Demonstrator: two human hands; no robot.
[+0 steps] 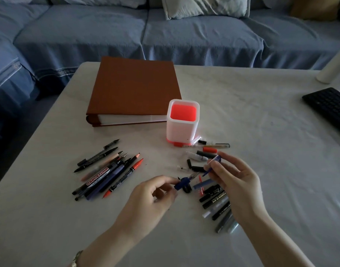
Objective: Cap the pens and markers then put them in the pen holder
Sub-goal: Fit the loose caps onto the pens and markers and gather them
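A: Where's the blue pen [181, 183]?
B: Over the table [242, 112], towards its near edge. The left hand [155, 191] pinches its barrel; the right hand [234, 178] pinches a blue cap [216, 159].
A: Handling?
B: Probably light, stiff, slick plastic. Hold the barrel behind the nib. The pen holder [181, 130] stands beyond.

The pen holder [182, 130] is white outside, bright red-orange inside, with a red base; the binder [134, 83] is rust-brown, the worktop [252, 122] pale grey with faint veining. The held pen [182, 183] and cap [217, 159] are dark blue, the whiteboard marker [99, 175] black with a white-lettered red label. The sofa [165, 35] is blue, the keyboard [329, 106] black.
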